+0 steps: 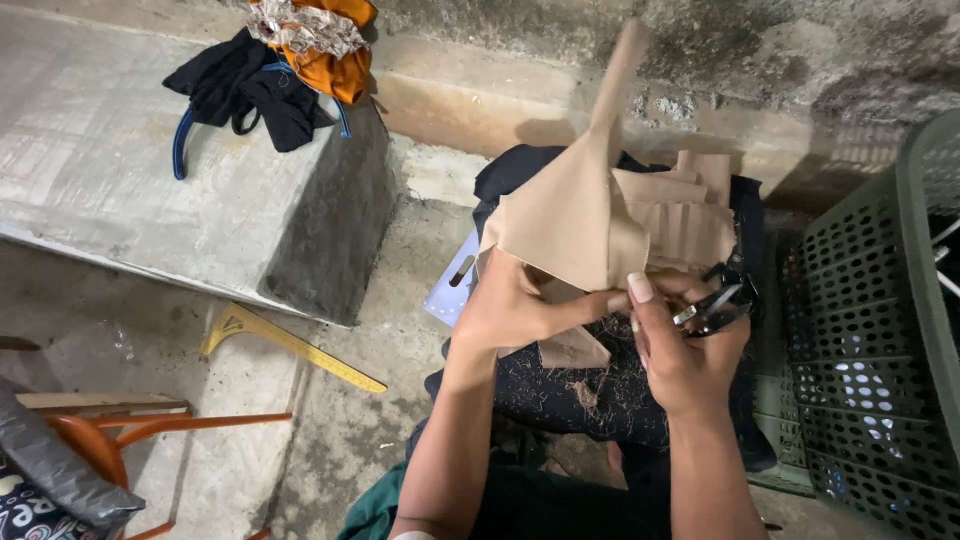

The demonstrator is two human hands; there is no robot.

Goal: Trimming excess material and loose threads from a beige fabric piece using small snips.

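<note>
My left hand (515,305) pinches a piece of beige fabric (575,215) and holds it up, one narrow strip of it pointing upward. My right hand (685,350) grips small black thread snips (722,303), its thumb pressed against the fabric's lower edge. More beige pieces (690,215) lie behind on a dark cloth (590,385) spread over my lap, which is sprinkled with thread clippings.
A green perforated plastic basket (870,330) stands at the right. A concrete step (120,170) at the left carries dark and orange clothes (285,60). A yellow curved ruler (290,345) lies on the floor. An orange chair frame (150,430) is at lower left.
</note>
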